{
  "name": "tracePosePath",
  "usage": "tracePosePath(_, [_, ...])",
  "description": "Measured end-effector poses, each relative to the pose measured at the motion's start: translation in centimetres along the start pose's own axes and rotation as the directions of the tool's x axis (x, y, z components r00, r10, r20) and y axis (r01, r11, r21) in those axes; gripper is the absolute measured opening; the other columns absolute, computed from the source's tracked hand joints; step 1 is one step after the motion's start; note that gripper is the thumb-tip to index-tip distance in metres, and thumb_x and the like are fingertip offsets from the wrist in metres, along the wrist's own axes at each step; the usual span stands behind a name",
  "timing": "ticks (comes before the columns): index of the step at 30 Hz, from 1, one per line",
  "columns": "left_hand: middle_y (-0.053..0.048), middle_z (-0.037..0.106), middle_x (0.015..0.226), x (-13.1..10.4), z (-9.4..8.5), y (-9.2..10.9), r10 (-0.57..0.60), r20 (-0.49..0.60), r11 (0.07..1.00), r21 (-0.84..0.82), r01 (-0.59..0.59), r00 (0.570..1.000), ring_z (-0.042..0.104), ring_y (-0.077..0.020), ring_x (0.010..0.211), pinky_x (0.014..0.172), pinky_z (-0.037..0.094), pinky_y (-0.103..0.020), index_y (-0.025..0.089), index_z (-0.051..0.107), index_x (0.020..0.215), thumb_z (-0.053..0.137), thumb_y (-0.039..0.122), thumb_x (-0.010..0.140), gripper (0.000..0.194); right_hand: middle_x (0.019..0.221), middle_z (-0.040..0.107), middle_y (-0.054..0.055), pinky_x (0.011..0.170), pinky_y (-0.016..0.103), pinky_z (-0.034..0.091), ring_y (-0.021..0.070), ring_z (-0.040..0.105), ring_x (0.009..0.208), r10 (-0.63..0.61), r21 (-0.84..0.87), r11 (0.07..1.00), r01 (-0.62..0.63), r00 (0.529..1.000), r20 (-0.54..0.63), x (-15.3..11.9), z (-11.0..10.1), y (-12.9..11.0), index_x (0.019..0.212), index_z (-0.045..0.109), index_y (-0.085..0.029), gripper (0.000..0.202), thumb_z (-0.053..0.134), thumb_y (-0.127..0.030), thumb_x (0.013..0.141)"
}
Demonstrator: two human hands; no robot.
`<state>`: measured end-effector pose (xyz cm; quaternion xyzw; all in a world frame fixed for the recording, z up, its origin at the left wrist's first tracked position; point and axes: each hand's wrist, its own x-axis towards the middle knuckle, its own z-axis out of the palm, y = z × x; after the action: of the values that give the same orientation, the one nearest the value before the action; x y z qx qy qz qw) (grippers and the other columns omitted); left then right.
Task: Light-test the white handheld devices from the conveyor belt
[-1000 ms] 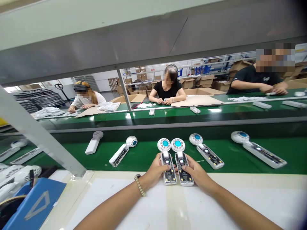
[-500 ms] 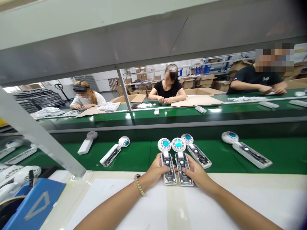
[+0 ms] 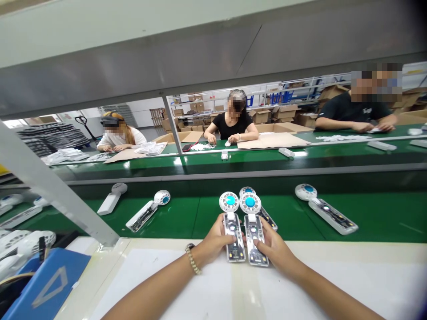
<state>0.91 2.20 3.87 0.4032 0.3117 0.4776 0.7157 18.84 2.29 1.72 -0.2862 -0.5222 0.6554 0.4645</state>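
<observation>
Two small handheld fans are held upright side by side over the front edge of the white work surface. My left hand (image 3: 220, 238) is closed round the left handheld fan (image 3: 236, 249), its thumb pressed on the clear front of the handle. Round the right handheld fan (image 3: 256, 253) my right hand (image 3: 271, 242) is wrapped, thumb likewise on its front. Both have white round heads with blue centres and clear handles showing a circuit board. Another fan (image 3: 269, 218) lies on the belt, partly hidden behind the right one.
A green conveyor belt (image 3: 187, 222) carries more fans, one at the left (image 3: 143, 215) and one at the right (image 3: 333, 215). A blue bin (image 3: 50, 284) holding white fans stands at lower left beside a slanted post (image 3: 60, 186). Several co-workers sit across a second belt (image 3: 200, 164).
Fans on the near belt have shifted left, while casings on the far belt have moved right. Both held fans are slightly lower. The middle co-worker's hands have moved apart.
</observation>
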Motion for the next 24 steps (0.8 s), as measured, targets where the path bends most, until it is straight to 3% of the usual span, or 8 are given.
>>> tracePosePath(5, [-0.008,0.055,0.105,0.0,-0.1,0.0,-0.003,0.013,1.0,0.009,0.002,1.0,0.061,-0.0206,0.082,0.072,0.047,-0.032,0.02,0.044,0.103,0.08,0.015,0.052,0.062,0.11,0.061,0.012,0.091,0.046,0.041,0.0288,0.057,0.104,0.019,0.014,1.0,-0.02,0.999,0.038,-0.2,0.0,-0.5,0.129,0.028,-0.023,0.068,0.063,-0.04,0.073])
tracePosePath(11, [-0.008,0.058,0.1,-0.2,0.3,0.4,0.01,0.036,1.0,0.014,-0.01,0.999,0.061,-0.0203,0.082,0.076,0.047,-0.034,0.019,0.045,0.106,0.08,0.016,0.053,0.063,0.111,0.06,0.011,0.088,0.042,0.044,0.0258,0.061,0.095,0.023,0.078,0.997,-0.028,0.998,0.065,-0.1,0.1,-1.4,0.126,0.032,-0.024,0.066,0.067,-0.036,0.071])
tracePosePath(15, [-0.009,0.058,0.103,0.0,0.3,0.7,-0.001,0.018,1.0,-0.02,0.001,1.0,0.061,-0.0203,0.082,0.072,0.049,-0.032,0.018,0.05,0.101,0.079,0.023,0.057,0.052,0.085,0.068,0.007,0.076,0.039,0.049,0.0242,0.065,0.077,0.16,0.174,0.971,-0.164,0.986,0.037,-0.1,-0.1,-2.2,0.111,0.048,-0.021,0.047,0.063,-0.039,0.07])
tracePosePath(17, [-0.01,0.063,0.093,0.4,0.0,0.9,-0.058,-0.062,0.997,-0.059,0.054,0.996,0.062,-0.0198,0.073,0.065,0.05,-0.031,0.015,0.054,0.094,0.07,0.041,0.067,0.042,0.068,0.067,0.005,0.061,0.033,0.05,0.0209,0.064,0.06,0.253,0.22,0.944,-0.246,0.967,-0.002,0.1,-0.6,-2.5,0.096,0.055,-0.02,0.037,0.052,-0.05,0.075])
tracePosePath(21, [-0.009,0.063,0.061,1.5,-1.6,1.9,-0.146,-0.307,0.987,-0.104,0.119,0.94,0.061,-0.0198,0.057,0.057,0.049,-0.03,0.012,0.055,0.074,0.041,0.071,0.072,0.06,0.055,0.061,0.002,0.038,0.025,0.041,0.0137,0.052,0.037,0.29,0.281,0.926,-0.254,0.952,-0.094,1.0,-2.4,-2.9,0.074,0.056,-0.019,0.053,0.033,-0.066,0.077])
tracePosePath(24, [-0.01,0.062,0.057,2.2,-3.5,2.9,0.002,-0.499,0.988,0.136,0.076,0.866,0.058,-0.0192,0.051,0.052,0.047,-0.03,0.013,0.054,0.065,0.035,0.074,0.072,0.064,0.057,0.063,0.004,0.041,0.027,0.044,0.0172,0.057,0.043,0.284,0.215,0.945,-0.247,0.945,-0.164,2.0,-4.3,-2.8,0.075,0.058,-0.019,0.059,0.029,-0.07,0.076])
